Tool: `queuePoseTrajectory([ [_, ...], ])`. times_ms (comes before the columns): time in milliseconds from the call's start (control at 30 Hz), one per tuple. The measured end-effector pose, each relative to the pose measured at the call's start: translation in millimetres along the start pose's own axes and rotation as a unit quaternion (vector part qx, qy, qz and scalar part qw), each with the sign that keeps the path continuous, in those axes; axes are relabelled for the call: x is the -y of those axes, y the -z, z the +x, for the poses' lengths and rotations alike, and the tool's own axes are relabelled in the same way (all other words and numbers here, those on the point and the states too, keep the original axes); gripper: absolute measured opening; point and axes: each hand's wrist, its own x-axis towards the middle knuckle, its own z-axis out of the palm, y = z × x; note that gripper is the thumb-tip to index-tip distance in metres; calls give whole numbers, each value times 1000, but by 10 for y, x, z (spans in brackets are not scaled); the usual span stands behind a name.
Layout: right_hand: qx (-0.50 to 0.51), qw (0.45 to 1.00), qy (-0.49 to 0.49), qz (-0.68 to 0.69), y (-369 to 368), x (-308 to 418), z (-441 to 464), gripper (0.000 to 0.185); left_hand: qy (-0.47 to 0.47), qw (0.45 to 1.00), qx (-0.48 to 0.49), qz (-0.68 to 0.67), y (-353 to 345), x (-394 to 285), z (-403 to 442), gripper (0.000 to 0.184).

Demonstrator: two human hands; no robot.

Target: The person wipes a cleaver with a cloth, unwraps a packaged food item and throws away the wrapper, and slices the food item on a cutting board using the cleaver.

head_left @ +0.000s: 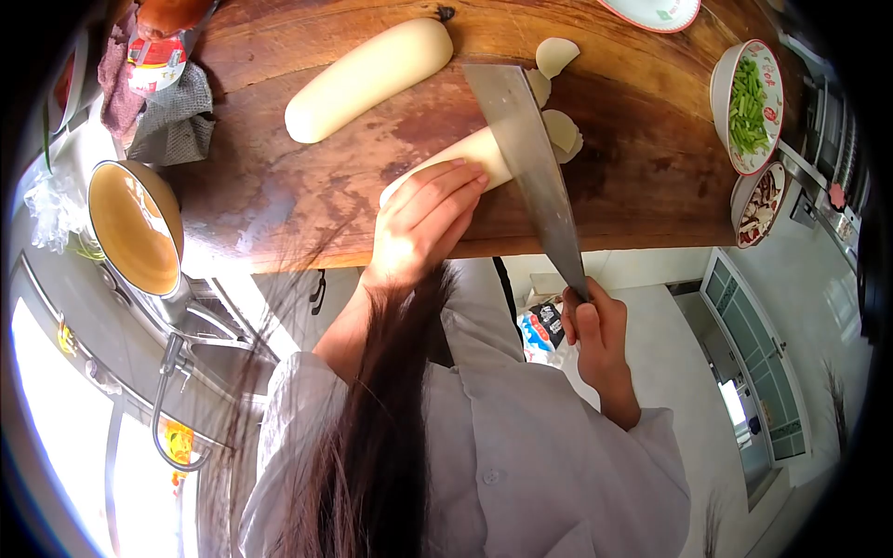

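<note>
My left hand (423,219) holds down a long, pale peeled vegetable (470,153) on the wooden table, its fingers curled over the top near the cut end. In my right hand (595,330) is the handle of a wide cleaver (530,149). The blade stands across the vegetable's right end, just beside my left fingertips; whether it is inside the flesh I cannot tell. Beyond the blade lie several thin pale slices (557,58), some partly hidden by it. A second whole peeled vegetable (367,82) rests farther back on the left.
The wooden table (642,195) has a bowl of chopped green vegetable (748,107) and a smaller bowl of dark and white pieces (761,205) at its right edge. A plate (656,11) sits at the back. At left are a grey cloth (177,116) and a yellow-lined pan (135,228).
</note>
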Motion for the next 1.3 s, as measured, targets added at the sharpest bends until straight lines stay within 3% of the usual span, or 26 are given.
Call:
queuePoseTrajectory([
  [500,1,998,-55,-14,-23,64,39,31,-7,1000,3,-13,1,53,28,25],
  [800,-29,993,-2,-114,-129,-105,151,25,2,1000,0,-21,-3,44,58,24],
  [1000,-56,998,5,0,-207,-241,203,39,6,1000,6,-12,-2,20,35,24],
  [1067,-66,978,-31,194,-223,-232,277,47,7,1000,4,-10,-6,29,36,25],
  [1167,-64,972,-17,224,-163,-178,226,55,10,1000,1,-9,2,31,32,26],
  [1200,-51,977,32,206,-97,-242,207,42,13,1000,2,-7,5,27,24,27],
  [1233,-55,977,33,205,-41,-267,175,42,13,1000,3,-7,2,25,27,29],
  [1300,-93,993,59,-45,19,-234,131,25,16,1000,11,-20,56,-9,85,27],
])
